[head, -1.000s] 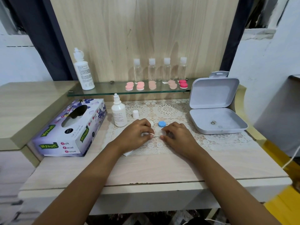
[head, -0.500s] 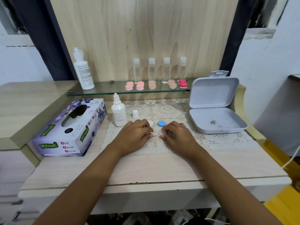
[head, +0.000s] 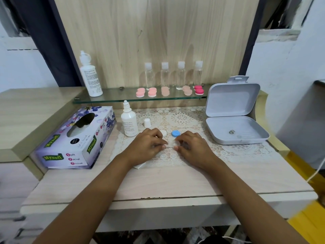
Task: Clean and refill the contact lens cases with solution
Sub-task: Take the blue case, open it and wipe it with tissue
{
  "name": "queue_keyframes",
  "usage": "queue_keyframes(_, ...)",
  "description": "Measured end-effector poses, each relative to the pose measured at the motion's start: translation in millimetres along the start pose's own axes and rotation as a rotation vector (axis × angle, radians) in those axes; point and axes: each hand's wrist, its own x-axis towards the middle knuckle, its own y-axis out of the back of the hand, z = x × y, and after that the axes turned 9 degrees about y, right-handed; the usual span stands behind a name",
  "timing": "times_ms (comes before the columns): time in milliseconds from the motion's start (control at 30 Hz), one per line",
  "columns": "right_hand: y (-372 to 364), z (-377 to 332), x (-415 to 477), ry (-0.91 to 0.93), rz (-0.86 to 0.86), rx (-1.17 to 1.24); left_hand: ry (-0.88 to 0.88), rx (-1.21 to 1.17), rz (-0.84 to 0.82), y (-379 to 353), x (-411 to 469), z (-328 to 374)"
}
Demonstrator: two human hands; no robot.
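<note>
A small white lens case [head: 172,143] lies on the lace mat between my two hands. My left hand [head: 147,146] has curled fingers, and its fingertips pinch the case's left end. My right hand [head: 192,147] pinches the right end with thumb and forefinger. Just behind the hands lie a blue cap [head: 175,133] and a white cap [head: 163,132]. An uncapped white solution bottle [head: 129,123] stands to the left, with its small cap [head: 147,122] beside it. A white tissue [head: 139,166] peeks out from under my left wrist.
A tissue box [head: 77,138] sits at the left. An open grey box [head: 233,120] stands at the right. The glass shelf [head: 114,99] behind carries a tall white bottle [head: 90,74], several clear bottles [head: 165,75] and pink lens cases [head: 152,92].
A thin white tip that stuck out of my left fingers toward the case is no longer visible. Both hands stay close together around the case.
</note>
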Motion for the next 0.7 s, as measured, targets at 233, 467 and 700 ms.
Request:
queue_keyframes(233,-0.1,0.0,0.1,-0.001,0.008,0.015,-0.066,0.225,0.021,3.2,-0.9,2.5)
queue_keyframes(467,1.4,-1.0,-0.3,0.0,-0.003,0.009,-0.081,0.159,0.037,3.0,0.4,4.2)
queue_keyframes(700,2.2,-2.5,-0.3,-0.001,-0.017,-0.017,0.037,-0.06,-0.003,-0.7,0.1,5.6)
